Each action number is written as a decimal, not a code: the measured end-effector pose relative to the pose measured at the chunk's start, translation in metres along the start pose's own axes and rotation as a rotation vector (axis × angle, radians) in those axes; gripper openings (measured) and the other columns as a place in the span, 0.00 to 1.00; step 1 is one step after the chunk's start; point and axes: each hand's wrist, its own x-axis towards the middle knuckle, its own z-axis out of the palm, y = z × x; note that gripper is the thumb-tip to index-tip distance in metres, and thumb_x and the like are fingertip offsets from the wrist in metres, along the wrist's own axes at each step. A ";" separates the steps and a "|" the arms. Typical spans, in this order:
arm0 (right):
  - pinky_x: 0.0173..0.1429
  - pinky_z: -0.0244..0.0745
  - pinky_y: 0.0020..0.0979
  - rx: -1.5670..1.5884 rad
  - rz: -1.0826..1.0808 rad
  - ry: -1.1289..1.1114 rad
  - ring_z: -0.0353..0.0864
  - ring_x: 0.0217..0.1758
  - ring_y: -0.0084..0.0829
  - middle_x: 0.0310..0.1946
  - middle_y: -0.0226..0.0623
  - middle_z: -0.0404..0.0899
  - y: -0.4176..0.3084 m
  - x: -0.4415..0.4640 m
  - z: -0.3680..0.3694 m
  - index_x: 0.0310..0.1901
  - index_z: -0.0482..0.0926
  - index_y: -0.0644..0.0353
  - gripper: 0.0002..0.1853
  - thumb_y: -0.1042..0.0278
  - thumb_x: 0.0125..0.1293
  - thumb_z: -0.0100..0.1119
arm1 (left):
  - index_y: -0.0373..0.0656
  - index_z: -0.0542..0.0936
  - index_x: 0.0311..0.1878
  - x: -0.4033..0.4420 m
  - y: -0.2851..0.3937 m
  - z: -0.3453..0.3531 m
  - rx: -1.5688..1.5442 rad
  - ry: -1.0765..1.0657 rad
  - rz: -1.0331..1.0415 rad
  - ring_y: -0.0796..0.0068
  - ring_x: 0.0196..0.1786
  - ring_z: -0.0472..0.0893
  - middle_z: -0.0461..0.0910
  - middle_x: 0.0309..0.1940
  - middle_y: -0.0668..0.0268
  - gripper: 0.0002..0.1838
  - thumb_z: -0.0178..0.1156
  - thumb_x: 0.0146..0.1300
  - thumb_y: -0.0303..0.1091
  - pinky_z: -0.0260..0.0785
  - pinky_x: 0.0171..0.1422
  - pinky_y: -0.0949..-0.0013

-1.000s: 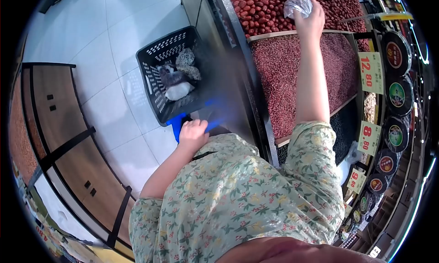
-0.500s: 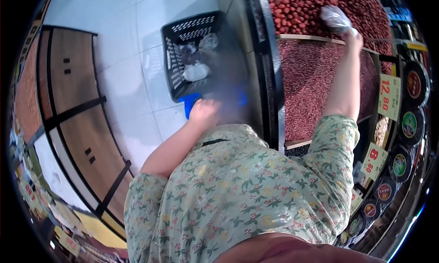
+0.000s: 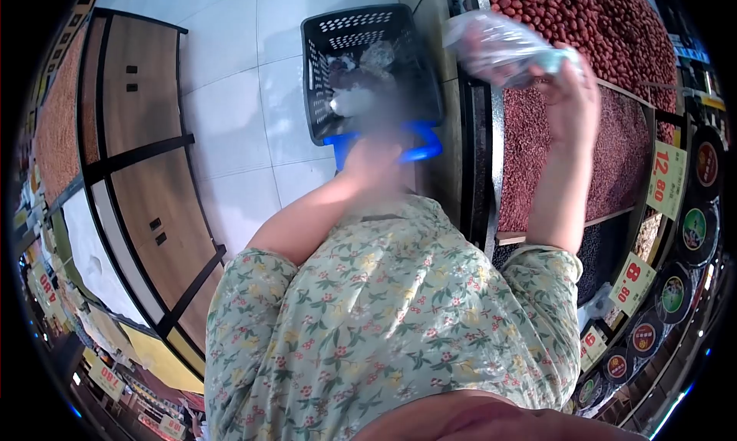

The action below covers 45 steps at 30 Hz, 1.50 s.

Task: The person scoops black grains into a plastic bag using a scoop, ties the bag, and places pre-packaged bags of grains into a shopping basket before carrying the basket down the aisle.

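My right hand is closed on the gathered end of a clear plastic bag. Reddish contents show through the bag, and a pale teal patch shows by my fingers. The bag hangs over the bin's metal edge, beside the red dates. My left hand is closed at the blue handle of a black shopping basket, its fingers partly lost in a blur. Several wrapped items, among them a white bag, lie in the basket.
Below the dates is a bin of small reddish beans, then a bin of black grains. A price sign and round labels line the right edge. Wooden cabinets stand on the left, across the tiled floor.
My right hand has drawn back from the dates, bringing the plastic bag left toward the bin's edge. The basket and my left hand have shifted slightly up and right in view.
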 end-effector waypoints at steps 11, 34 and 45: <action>0.43 0.78 0.28 -0.487 0.214 -0.575 0.82 0.40 0.32 0.41 0.40 0.81 0.154 -0.055 0.101 0.48 0.78 0.68 0.14 0.75 0.60 0.59 | 0.46 0.79 0.35 0.014 0.030 -0.035 0.183 -0.054 0.094 0.58 0.31 0.81 0.79 0.28 0.57 0.10 0.58 0.49 0.34 0.71 0.37 0.58; 0.68 0.59 0.50 -1.532 -0.553 -0.307 0.76 0.50 0.36 0.34 0.34 0.80 0.163 -0.049 -0.011 0.32 0.80 0.57 0.07 0.69 0.49 0.60 | 0.43 0.80 0.32 0.030 0.003 -0.034 0.194 -0.328 0.022 0.52 0.32 0.81 0.80 0.27 0.55 0.11 0.55 0.52 0.39 0.74 0.38 0.54; 0.72 0.52 0.46 -1.712 -0.425 -0.390 0.76 0.39 0.34 0.25 0.32 0.75 0.160 -0.055 -0.013 0.24 0.76 0.55 0.05 0.65 0.51 0.55 | 0.42 0.76 0.35 0.067 -0.015 -0.052 0.192 -0.304 0.027 0.48 0.35 0.79 0.79 0.30 0.52 0.12 0.59 0.51 0.39 0.72 0.41 0.50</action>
